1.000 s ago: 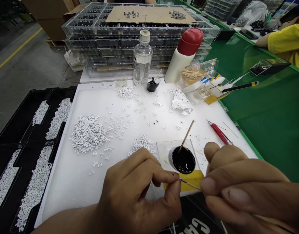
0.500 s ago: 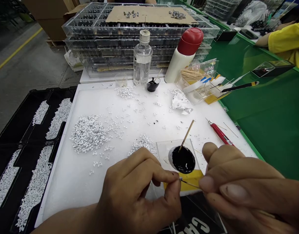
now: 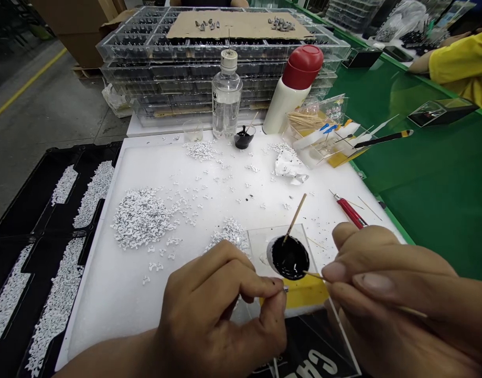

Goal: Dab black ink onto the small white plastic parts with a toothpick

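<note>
At near centre, the left hand [image 3: 225, 307] pinches a tiny piece [image 3: 286, 289] between thumb and forefinger; to its right, the right hand [image 3: 394, 294] grips a thin stick [image 3: 314, 275] beside the black paint [image 3: 290, 260]. An overloaded tip could smear; a loose pinch could drop the piece.

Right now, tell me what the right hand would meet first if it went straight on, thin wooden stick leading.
Likely the round cup of glossy black liquid, in line with the stick; depth is unclear, so the right hand might pass above.
</note>
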Motion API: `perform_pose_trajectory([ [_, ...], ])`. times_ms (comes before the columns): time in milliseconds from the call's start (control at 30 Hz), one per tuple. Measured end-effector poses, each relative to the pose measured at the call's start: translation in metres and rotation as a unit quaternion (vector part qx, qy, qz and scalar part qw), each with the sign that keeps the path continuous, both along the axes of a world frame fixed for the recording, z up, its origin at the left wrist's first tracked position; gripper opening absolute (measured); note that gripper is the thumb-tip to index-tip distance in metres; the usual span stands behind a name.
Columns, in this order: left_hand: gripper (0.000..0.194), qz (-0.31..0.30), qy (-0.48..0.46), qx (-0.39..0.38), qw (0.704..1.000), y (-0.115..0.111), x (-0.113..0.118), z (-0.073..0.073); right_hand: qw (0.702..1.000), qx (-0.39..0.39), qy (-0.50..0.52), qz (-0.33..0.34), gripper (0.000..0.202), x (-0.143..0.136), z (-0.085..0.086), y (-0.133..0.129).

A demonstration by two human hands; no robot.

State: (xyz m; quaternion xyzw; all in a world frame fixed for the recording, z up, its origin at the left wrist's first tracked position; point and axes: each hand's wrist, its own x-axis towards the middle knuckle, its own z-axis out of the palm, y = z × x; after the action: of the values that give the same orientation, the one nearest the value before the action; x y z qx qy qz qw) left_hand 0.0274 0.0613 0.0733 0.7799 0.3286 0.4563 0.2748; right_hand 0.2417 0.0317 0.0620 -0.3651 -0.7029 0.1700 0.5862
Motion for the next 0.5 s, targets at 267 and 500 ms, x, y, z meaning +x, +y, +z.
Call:
perform_pose_trajectory([
  [267, 0.017, -0.005, 0.015, 0.015, 1.000, 0.0031, -0.0002, 0.0005, 0.999, -0.008, -0.032, -0.019, 0.034, -0.0019, 0.0047, 0.0017],
  [500, 0.017, 0.009, 0.002, 0.007, 1.000, 0.0007, 0.0025, -0.0013, 0.999, -0.022, -0.028, 0.002, 0.037, -0.0024, 0.0015, 0.0024],
])
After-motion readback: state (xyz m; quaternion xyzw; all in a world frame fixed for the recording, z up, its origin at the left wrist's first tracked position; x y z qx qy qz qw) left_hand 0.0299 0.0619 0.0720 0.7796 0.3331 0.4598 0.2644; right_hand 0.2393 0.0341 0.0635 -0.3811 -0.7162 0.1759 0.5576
